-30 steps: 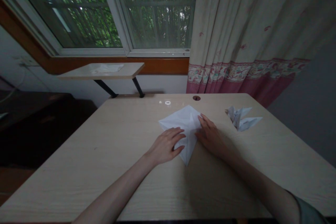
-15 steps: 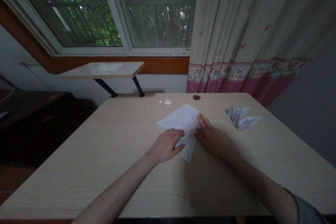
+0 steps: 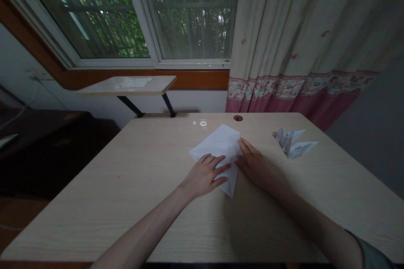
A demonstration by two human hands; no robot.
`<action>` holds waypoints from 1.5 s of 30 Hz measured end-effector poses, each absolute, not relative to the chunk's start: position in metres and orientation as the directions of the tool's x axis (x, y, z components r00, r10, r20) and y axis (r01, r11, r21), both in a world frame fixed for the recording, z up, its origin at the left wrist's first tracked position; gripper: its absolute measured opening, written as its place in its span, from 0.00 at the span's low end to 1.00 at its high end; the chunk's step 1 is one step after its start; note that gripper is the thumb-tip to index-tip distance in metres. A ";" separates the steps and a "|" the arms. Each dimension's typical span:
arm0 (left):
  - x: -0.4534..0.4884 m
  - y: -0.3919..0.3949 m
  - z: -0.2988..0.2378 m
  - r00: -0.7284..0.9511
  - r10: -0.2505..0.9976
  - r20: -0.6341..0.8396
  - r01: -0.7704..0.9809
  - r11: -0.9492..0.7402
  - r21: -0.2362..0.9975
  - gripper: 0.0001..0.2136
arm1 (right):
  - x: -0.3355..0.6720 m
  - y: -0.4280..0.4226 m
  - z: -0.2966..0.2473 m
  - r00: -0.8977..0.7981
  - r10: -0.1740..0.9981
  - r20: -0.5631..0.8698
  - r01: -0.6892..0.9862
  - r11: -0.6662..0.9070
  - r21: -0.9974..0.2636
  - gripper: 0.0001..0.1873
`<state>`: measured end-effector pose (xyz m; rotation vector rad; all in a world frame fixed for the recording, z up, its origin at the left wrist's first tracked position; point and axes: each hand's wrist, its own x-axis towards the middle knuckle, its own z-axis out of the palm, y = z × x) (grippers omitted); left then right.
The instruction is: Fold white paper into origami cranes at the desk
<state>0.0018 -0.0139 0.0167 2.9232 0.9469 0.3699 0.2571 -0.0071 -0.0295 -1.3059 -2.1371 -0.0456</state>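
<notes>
A folded sheet of white paper (image 3: 217,142) lies flat on the wooden table (image 3: 142,185), one corner pointing toward me. My left hand (image 3: 206,175) rests on its lower left part with the fingers spread. Along the right edge of the sheet lies my right hand (image 3: 254,163), fingers stretched out and their tips touching the paper. Part of the sheet is hidden beneath the left hand. To the right stands a folded paper figure (image 3: 293,143) with pointed wings, apart from both hands.
A small raised shelf (image 3: 158,85) on black legs stands at the back left, with white paper (image 3: 134,82) on it. A round cable hole (image 3: 238,118) sits near the table's back edge. Behind are a window and a curtain (image 3: 268,50).
The fingers of my left hand have spread wider and reached a little to the right over the paper. My right hand stays at the right edge. The view has shifted slightly.
</notes>
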 end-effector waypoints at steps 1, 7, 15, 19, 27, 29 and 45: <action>0.002 -0.014 0.017 0.783 0.585 0.212 0.576 -0.810 0.110 0.20 | 0.257 -0.007 -0.028 -0.309 0.792 0.526 0.824 0.499 -0.268 0.36; 0.000 -0.012 0.015 0.767 0.606 0.210 0.601 -0.794 0.092 0.21 | 0.259 -0.007 -0.027 -0.284 0.780 0.558 0.863 0.461 -0.205 0.28; -0.003 -0.008 0.005 0.756 0.615 0.225 0.620 -0.783 0.058 0.23 | 0.259 -0.011 -0.024 -0.293 0.778 0.555 0.868 0.461 -0.188 0.06; -0.003 -0.007 0.005 0.754 0.619 0.221 0.622 -0.780 0.062 0.24 | 0.257 -0.012 -0.017 -0.319 0.809 0.494 0.872 0.455 -0.182 0.05; -0.004 -0.006 0.006 0.743 0.636 0.207 0.629 -0.770 0.110 0.25 | 0.253 -0.012 -0.009 -0.327 0.857 0.397 0.876 0.433 -0.213 0.06; -0.005 -0.006 0.006 0.744 0.633 0.213 0.624 -0.773 0.117 0.25 | 0.253 -0.011 -0.009 -0.325 0.856 0.402 0.878 0.432 -0.209 0.07; -0.005 -0.006 0.006 0.739 0.639 0.214 0.620 -0.769 0.153 0.24 | 0.255 -0.010 -0.018 -0.418 0.808 0.416 0.878 0.477 -0.046 0.09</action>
